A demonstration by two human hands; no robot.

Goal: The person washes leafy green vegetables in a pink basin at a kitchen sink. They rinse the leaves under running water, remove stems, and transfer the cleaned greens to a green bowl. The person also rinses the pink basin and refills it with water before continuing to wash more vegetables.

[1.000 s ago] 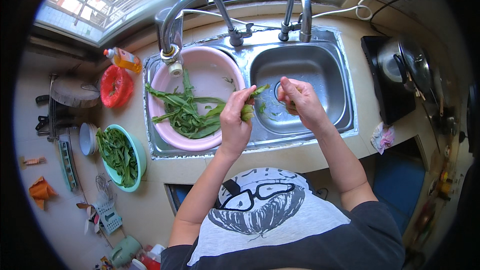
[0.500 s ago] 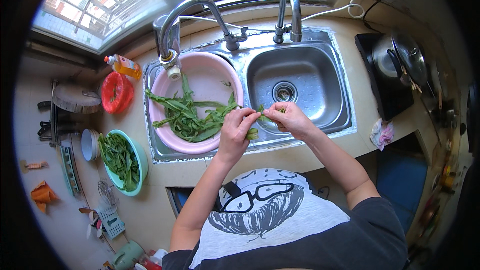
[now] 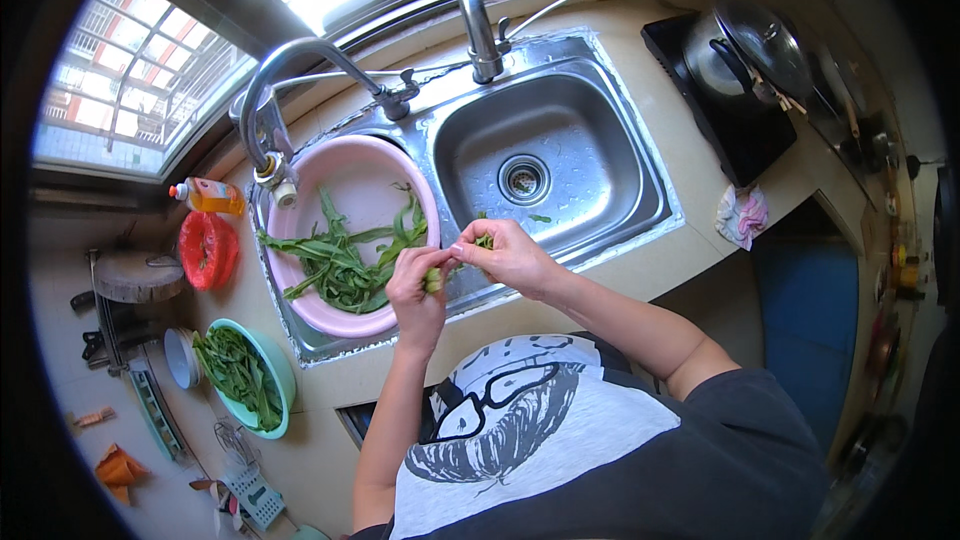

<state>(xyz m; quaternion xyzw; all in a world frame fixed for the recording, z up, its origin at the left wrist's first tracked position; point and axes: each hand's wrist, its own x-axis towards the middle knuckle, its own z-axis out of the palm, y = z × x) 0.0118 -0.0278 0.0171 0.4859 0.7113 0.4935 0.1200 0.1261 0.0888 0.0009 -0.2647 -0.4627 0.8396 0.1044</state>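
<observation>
My left hand [image 3: 415,292] is closed around a leafy green stem [image 3: 433,281], whose cut pale end shows beside the fingers. My right hand [image 3: 512,258] meets it fingertip to fingertip and pinches a small bit of green leaf [image 3: 484,241]. Both hands are over the sink's front edge, between the two basins. To their left, a pink basin [image 3: 432,180] sits in the left sink bowl with long leafy greens [image 3: 335,265] heaped inside. One small leaf piece [image 3: 541,218] lies in the right steel sink bowl [image 3: 590,175], near the drain.
A mint-green bowl [image 3: 287,380] of leafy greens stands on the left counter, near a red plastic bag [image 3: 208,250] and an orange bottle [image 3: 214,196]. Two faucets arch over the sink, the left faucet [image 3: 300,46] above the pink basin. At right are a black cooktop [image 3: 728,135] and a crumpled cloth [image 3: 741,216].
The view has turned, shifting the scene leftward. A small leaf piece now lies in the right sink bowl. My hands stay close together, with my right fingertips nearer the left hand.
</observation>
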